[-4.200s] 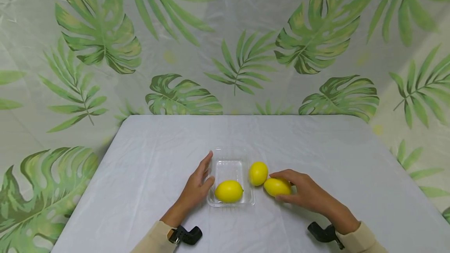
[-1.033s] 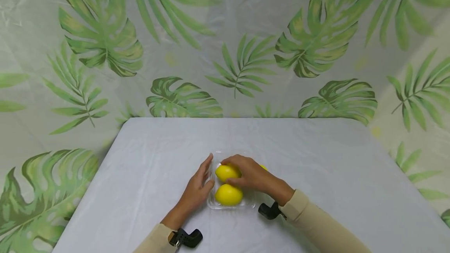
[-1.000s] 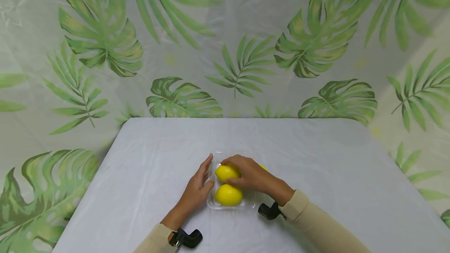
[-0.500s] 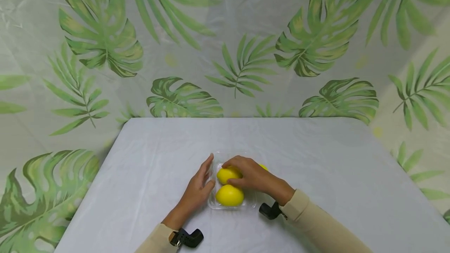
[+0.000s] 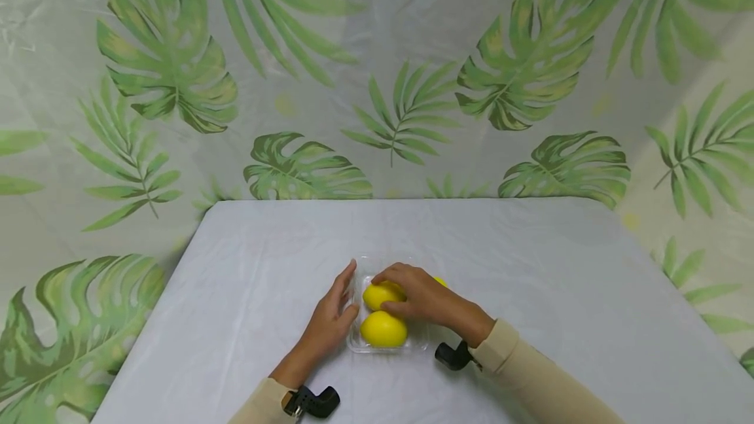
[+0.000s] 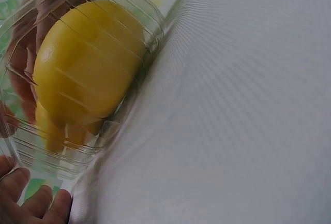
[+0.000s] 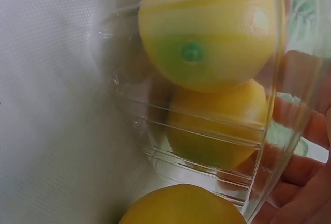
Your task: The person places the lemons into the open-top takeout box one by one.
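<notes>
A clear plastic container [image 5: 360, 343] stands on the table, with a lemon [image 5: 384, 330] in its near part. My right hand [image 5: 421, 296] reaches in over the right side and grips a second lemon [image 5: 383, 295] just behind the first. In the right wrist view the near lemon [image 7: 207, 32] shows its green stem spot through the ribbed wall, and the gripped lemon [image 7: 217, 125] is beside it. My left hand [image 5: 330, 316] rests along the container's left side, fingers extended. A third lemon [image 5: 440, 281] lies outside on the right, mostly hidden by my right hand.
A white cloth covers the table [image 5: 283, 247]. Behind it hangs a leaf-patterned backdrop [image 5: 412, 25]. Black wrist cameras project beside the left sleeve [image 5: 265, 401] and the right sleeve [image 5: 530, 358].
My right hand has carried a lemon from the table on the right into the container, behind the first one. Over the last second it barely moves. The left hand stays at the container's side.
</notes>
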The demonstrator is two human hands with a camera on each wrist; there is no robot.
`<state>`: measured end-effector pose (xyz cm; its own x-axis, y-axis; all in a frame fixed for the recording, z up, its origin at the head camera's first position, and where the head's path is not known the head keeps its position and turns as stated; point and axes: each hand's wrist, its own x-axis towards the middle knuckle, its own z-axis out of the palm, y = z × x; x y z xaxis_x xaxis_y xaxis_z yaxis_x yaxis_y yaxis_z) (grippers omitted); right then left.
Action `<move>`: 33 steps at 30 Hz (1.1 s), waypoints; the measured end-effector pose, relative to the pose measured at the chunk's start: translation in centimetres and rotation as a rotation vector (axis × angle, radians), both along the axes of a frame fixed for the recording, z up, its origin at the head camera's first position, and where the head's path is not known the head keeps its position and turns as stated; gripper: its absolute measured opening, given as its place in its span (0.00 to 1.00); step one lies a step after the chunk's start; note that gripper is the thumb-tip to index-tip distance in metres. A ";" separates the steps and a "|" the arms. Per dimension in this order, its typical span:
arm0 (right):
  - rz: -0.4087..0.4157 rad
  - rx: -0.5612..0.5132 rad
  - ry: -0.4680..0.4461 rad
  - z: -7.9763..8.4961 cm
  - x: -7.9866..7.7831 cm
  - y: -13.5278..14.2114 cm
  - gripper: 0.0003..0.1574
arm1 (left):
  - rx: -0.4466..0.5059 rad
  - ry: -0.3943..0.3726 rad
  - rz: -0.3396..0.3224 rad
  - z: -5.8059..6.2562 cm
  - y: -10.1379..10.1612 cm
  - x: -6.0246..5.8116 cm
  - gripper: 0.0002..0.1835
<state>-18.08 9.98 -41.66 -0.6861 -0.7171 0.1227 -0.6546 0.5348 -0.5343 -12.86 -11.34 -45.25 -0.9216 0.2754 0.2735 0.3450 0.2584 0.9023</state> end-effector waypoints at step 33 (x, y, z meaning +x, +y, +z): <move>-0.088 -0.046 0.042 1.1 0.7 3.5 0.24 | 0.008 0.007 -0.004 -0.1 -0.1 0.0 0.37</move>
